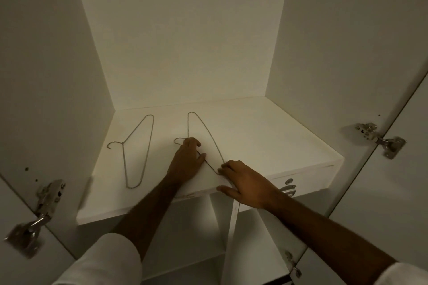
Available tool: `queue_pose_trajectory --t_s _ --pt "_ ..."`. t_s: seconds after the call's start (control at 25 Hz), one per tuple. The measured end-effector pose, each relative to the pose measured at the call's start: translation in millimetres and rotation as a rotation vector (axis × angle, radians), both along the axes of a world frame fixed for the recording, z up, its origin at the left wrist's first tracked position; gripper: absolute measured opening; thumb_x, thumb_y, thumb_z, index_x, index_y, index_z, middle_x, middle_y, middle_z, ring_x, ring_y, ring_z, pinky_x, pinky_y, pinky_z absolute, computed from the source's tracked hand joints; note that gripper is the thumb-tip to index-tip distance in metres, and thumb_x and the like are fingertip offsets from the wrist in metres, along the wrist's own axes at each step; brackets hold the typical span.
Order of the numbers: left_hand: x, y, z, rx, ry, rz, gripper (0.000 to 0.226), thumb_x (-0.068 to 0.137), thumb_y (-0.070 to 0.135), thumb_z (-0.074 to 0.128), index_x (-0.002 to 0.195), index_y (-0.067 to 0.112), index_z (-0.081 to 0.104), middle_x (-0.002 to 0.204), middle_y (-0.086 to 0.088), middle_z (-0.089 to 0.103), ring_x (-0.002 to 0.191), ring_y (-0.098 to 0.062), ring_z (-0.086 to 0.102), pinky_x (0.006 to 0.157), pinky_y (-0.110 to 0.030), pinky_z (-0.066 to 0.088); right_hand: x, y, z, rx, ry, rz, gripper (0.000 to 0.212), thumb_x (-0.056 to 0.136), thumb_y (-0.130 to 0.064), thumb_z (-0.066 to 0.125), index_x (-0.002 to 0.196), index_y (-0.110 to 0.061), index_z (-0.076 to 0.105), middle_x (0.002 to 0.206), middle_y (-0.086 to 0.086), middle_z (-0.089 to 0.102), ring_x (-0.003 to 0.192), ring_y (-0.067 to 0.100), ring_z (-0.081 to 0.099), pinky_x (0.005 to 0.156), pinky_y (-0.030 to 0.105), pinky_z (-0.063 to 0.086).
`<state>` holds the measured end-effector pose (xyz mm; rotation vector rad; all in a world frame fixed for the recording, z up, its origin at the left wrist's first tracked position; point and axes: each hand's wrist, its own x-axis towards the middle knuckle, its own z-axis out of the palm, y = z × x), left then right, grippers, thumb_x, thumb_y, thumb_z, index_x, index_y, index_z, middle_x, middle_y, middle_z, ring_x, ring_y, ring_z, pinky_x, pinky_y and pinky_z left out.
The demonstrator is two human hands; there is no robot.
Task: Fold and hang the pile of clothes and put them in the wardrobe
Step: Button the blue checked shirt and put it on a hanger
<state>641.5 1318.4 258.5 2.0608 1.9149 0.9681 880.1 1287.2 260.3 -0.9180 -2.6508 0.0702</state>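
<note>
Two thin metal wire hangers lie flat on the white wardrobe shelf (266, 136). The left hanger (139, 148) lies alone, untouched, its hook pointing left. My left hand (186, 162) covers the neck of the right hanger (203, 129), fingers curled over the wire just beside its hook. My right hand (245, 183) sits at the shelf's front edge and pinches the near corner of that same hanger with its fingertips. No clothes are in view.
White wardrobe walls close in on both sides and at the back. Both doors stand open, with metal hinges at the left (44, 203) and right (379, 139). Lower compartments with a vertical divider (231, 227) lie under the shelf.
</note>
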Motion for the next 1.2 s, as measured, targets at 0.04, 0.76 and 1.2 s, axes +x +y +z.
queue_pose_trajectory --t_s 0.04,0.76,1.2 --pt "0.8 -1.1 0.8 0.001 -0.008 0.007 0.040 0.095 0.030 0.066 0.126 0.008 0.051 0.133 -0.009 0.050 0.118 -0.023 0.052 0.096 -0.031 0.043 7.7 -6.3 -3.2 0.053 0.006 0.031 0.057 0.101 -0.053 0.050 0.139 -0.011 0.056 0.128 0.005 0.058 0.113 0.020 0.056 0.093 0.032 0.051" --pt "121.8 -38.4 70.8 0.657 0.080 -0.251 0.018 0.097 0.023 0.062 0.104 0.013 0.076 0.104 -0.009 0.059 0.087 -0.024 0.059 0.070 -0.038 0.051 100.2 -114.7 109.4 -0.210 0.816 -0.315 0.017 0.095 -0.011 0.070 0.083 -0.007 0.059 0.079 0.002 0.073 0.078 0.016 0.072 0.081 0.038 0.060" --pt "321.3 -237.0 170.4 0.013 -0.944 -0.944 0.023 0.101 0.012 0.051 0.109 0.002 0.071 0.089 -0.010 0.076 0.082 -0.026 0.076 0.080 -0.028 0.059 266.7 -285.0 162.5 -0.397 0.971 -0.669 0.053 0.097 -0.045 0.064 0.143 -0.027 0.045 0.148 -0.008 0.048 0.135 0.009 0.045 0.115 0.039 0.040"
